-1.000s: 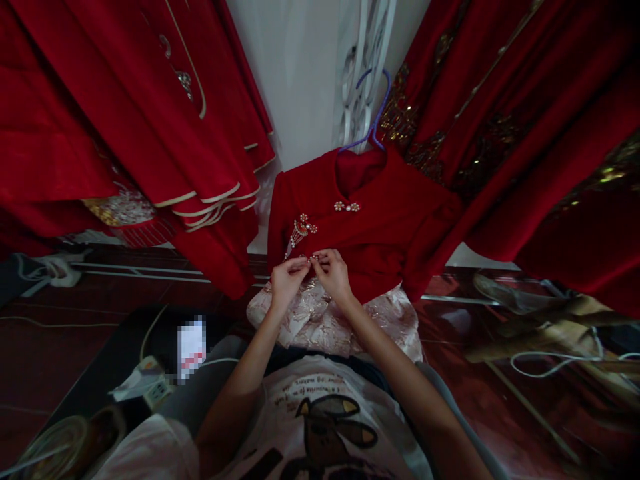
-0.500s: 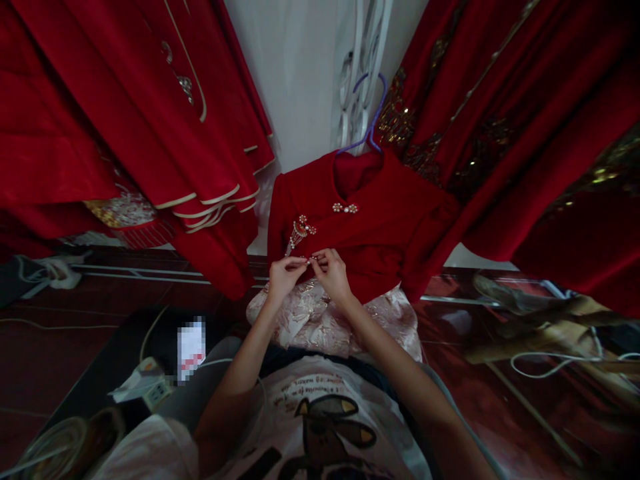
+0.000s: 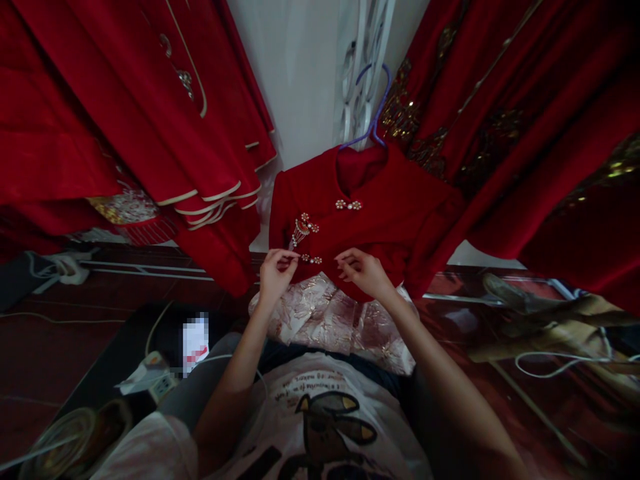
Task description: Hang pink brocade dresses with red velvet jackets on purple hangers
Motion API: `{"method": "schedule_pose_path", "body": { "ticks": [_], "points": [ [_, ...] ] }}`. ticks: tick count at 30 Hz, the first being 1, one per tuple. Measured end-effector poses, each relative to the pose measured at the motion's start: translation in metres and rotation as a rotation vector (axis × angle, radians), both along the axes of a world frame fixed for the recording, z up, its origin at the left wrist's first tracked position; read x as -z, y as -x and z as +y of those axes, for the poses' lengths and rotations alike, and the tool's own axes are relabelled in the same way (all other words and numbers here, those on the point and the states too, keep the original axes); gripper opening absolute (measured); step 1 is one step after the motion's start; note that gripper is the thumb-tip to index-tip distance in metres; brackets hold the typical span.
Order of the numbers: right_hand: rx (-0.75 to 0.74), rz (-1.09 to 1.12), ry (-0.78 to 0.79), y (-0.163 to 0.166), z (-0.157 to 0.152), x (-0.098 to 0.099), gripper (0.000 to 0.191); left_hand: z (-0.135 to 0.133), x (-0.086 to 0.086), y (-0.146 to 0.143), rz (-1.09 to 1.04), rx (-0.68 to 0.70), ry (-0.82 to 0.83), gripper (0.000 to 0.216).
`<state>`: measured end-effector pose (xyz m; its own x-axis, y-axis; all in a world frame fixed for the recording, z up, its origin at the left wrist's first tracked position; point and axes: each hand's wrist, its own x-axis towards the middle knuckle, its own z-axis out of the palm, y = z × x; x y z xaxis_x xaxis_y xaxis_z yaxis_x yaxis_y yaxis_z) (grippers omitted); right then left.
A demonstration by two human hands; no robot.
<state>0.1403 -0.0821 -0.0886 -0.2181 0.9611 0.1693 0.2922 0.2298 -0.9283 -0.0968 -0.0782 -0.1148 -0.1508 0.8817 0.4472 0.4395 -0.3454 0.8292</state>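
Observation:
A red jacket (image 3: 370, 227) hangs by its neck on a purple hanger (image 3: 379, 123), with a pearl-and-gold flower clasp (image 3: 349, 205) below the neckline. A beaded tassel brooch (image 3: 301, 230) is on its left part. Under that sits a second flower clasp (image 3: 312, 260). My left hand (image 3: 276, 272) is beside this lower clasp, thumb and forefinger tips close together; what lies between them is too small to make out. On the clasp's other side, my right hand (image 3: 365, 272) is raised over the jacket, fingers bent and apart, holding nothing. Pale brocade fabric (image 3: 345, 320) lies below the jacket, across my lap.
Red garments (image 3: 200, 133) with pale piping hang at the left, and sequinned red garments (image 3: 500, 147) at the right. A white metal rack (image 3: 350, 93) stands behind the hanger. At lower left are a power strip (image 3: 163, 387) and a clear plastic cup (image 3: 65, 433); cables run nearby.
My hands, together at the lower clasp before, have parted. The right one has moved away to the right, the left one slightly left, and the clasp now shows between them.

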Motion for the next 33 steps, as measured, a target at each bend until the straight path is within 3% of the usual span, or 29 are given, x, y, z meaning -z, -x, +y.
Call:
{"method": "schedule_pose_path", "body": {
  "ticks": [3, 8, 12, 19, 29, 31, 33],
  "points": [
    [-0.030, -0.017, 0.008, 0.013, -0.001, 0.004, 0.018, -0.002, 0.001, -0.007, 0.134, 0.108, -0.006, 0.013],
    [0.006, -0.124, -0.148, 0.030, -0.003, 0.020, 0.030, -0.004, 0.007, -0.018, 0.321, 0.070, -0.052, 0.018],
    [0.060, -0.094, -0.164, 0.034, -0.001, 0.032, 0.040, -0.002, 0.007, -0.021, 0.385, 0.063, -0.095, 0.015],
    [0.006, 0.047, -0.104, 0.036, -0.002, 0.036, 0.038, 0.003, 0.011, -0.024, 0.255, 0.105, -0.101, 0.006],
    [-0.023, 0.139, -0.033, 0.036, 0.001, 0.040, 0.032, 0.004, 0.017, -0.029, -0.102, 0.136, 0.050, 0.011],
    [-0.018, 0.115, -0.047, 0.036, 0.000, 0.040, 0.034, 0.003, 0.013, -0.026, -0.144, 0.227, 0.123, 0.011],
    [-0.010, 0.060, -0.086, 0.037, -0.002, 0.037, 0.034, 0.002, 0.006, -0.023, -0.127, 0.434, 0.216, 0.013]
  ]
}}
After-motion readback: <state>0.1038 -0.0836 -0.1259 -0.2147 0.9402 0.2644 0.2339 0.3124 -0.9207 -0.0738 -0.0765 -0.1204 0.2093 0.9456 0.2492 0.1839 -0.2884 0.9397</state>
